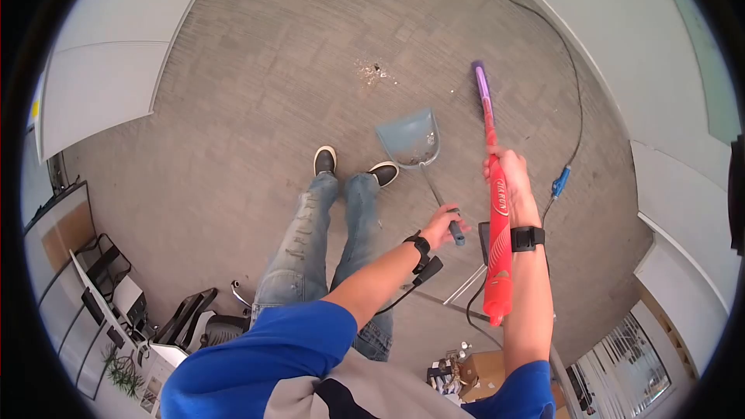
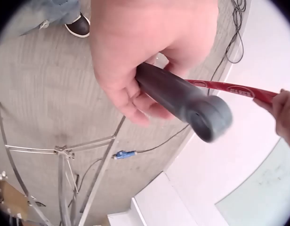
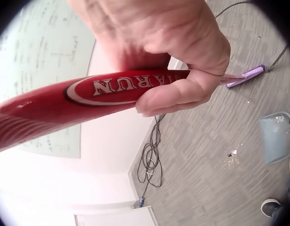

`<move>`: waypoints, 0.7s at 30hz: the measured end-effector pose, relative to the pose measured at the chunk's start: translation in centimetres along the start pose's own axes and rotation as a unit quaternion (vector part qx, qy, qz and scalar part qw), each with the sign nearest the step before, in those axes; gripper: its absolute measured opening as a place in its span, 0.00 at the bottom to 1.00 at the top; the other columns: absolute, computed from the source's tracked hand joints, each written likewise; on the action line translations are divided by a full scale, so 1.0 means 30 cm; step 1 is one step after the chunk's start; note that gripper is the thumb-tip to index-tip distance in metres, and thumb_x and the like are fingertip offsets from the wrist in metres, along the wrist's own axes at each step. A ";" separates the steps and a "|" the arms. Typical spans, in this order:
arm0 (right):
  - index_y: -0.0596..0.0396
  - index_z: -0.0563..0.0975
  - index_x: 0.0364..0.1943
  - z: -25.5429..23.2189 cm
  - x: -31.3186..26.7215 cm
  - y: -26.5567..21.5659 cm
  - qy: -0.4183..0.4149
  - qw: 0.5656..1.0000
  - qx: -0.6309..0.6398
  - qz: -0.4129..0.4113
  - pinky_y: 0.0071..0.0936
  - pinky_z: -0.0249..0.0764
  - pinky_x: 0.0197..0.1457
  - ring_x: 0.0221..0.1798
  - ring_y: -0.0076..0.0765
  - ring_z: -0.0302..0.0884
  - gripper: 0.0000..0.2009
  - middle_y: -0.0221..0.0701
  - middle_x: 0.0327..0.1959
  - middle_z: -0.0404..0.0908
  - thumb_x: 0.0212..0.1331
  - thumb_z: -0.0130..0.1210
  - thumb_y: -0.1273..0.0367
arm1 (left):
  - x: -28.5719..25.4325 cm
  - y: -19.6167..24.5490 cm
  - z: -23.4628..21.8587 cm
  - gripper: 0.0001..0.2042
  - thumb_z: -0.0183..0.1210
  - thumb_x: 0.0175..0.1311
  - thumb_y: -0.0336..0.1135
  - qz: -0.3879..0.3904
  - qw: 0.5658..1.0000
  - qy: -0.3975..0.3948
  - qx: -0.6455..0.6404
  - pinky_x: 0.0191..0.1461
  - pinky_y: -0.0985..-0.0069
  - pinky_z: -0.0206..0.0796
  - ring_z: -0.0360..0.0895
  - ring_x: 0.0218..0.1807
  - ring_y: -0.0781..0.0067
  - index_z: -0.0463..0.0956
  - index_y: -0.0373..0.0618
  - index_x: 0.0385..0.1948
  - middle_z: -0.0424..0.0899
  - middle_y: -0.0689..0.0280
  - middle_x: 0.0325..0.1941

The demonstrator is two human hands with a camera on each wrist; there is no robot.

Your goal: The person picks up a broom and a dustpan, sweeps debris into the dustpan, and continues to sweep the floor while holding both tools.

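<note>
My left hand (image 1: 444, 226) grips the grey handle (image 2: 166, 89) of a blue-grey dustpan (image 1: 410, 138), which lies on the floor before the shoes with some debris in it. My right hand (image 1: 508, 173) holds the red handle (image 3: 112, 94) of a broom, its fingers curled round the shaft. The broom's purple head (image 1: 479, 77) is at the floor, to the right of the dustpan and apart from it. A small pile of debris (image 1: 375, 72) lies on the floor beyond the dustpan, with a few loose bits around it.
A black cable with a blue connector (image 1: 560, 183) runs along the floor at the right. White panels (image 1: 116, 54) stand at the upper left. Chairs (image 1: 186, 324) are at the lower left. A metal stand (image 2: 64, 151) and a cardboard box (image 1: 483, 374) are near the body.
</note>
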State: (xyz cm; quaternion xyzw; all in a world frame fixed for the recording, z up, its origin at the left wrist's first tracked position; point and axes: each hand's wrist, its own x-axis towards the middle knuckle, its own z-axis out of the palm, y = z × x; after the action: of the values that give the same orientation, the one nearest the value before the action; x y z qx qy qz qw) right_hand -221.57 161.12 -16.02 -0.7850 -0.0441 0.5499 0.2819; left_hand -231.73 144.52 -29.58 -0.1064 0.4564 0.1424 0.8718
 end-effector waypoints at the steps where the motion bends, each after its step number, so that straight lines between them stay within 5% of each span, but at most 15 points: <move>1: 0.64 0.69 0.27 0.003 0.004 0.001 -0.003 1.000 -0.001 0.002 0.24 0.64 0.14 0.13 0.28 0.67 0.09 0.34 0.16 0.70 0.50 0.51 0.70 | -0.021 0.016 -0.001 0.21 0.49 0.53 0.27 -0.005 0.996 -0.024 -0.085 0.37 0.72 0.69 0.72 0.30 0.74 0.60 0.43 0.52 0.70 0.64 0.31; 4: 0.61 0.69 0.28 0.000 0.019 -0.003 -0.035 0.999 0.030 0.023 0.23 0.65 0.16 0.15 0.27 0.68 0.09 0.33 0.18 0.71 0.50 0.52 0.69 | -0.106 0.071 -0.015 0.17 0.44 0.51 0.24 -0.003 0.999 0.043 -0.032 0.25 0.76 0.67 0.67 0.21 0.75 0.66 0.43 0.45 0.68 0.66 0.26; 7: 0.59 0.69 0.29 -0.007 0.057 -0.002 -0.067 0.993 0.080 0.047 0.22 0.64 0.16 0.15 0.26 0.68 0.08 0.32 0.19 0.72 0.50 0.51 0.68 | -0.258 0.202 -0.092 0.14 0.46 0.50 0.22 0.023 0.999 0.025 -0.009 0.21 0.79 0.62 0.64 0.19 0.79 0.68 0.41 0.40 0.65 0.68 0.21; 15: 0.60 0.67 0.31 0.116 0.185 0.065 -0.066 0.991 0.104 0.046 0.22 0.66 0.17 0.16 0.28 0.68 0.08 0.33 0.20 0.70 0.52 0.48 0.69 | -0.869 0.592 -0.262 0.17 0.48 0.51 0.23 0.017 0.998 0.026 0.054 0.16 0.84 0.54 0.64 0.19 0.80 0.65 0.41 0.46 0.68 0.65 0.23; 17: 0.62 0.66 0.32 0.202 0.198 0.110 -0.050 0.991 0.115 0.049 0.24 0.67 0.18 0.17 0.31 0.68 0.08 0.34 0.20 0.69 0.52 0.46 0.70 | -0.975 0.667 -0.300 0.20 0.48 0.51 0.23 0.042 0.983 0.119 0.130 0.16 0.83 0.56 0.64 0.18 0.80 0.62 0.40 0.49 0.68 0.66 0.23; 21: 0.63 0.65 0.35 0.364 0.131 0.125 -0.040 0.991 0.123 0.033 0.26 0.67 0.18 0.18 0.32 0.67 0.09 0.35 0.20 0.69 0.52 0.46 0.72 | -1.033 0.813 -0.446 0.22 0.49 0.50 0.24 0.063 0.958 0.184 0.209 0.16 0.81 0.57 0.65 0.18 0.80 0.59 0.40 0.51 0.68 0.67 0.22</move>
State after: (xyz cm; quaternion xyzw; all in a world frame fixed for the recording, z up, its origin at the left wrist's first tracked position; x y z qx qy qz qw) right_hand -230.63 163.76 -23.72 -0.7227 0.0388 0.5912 0.3558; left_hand -267.21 158.46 -12.83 0.0823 0.6343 0.0767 0.7648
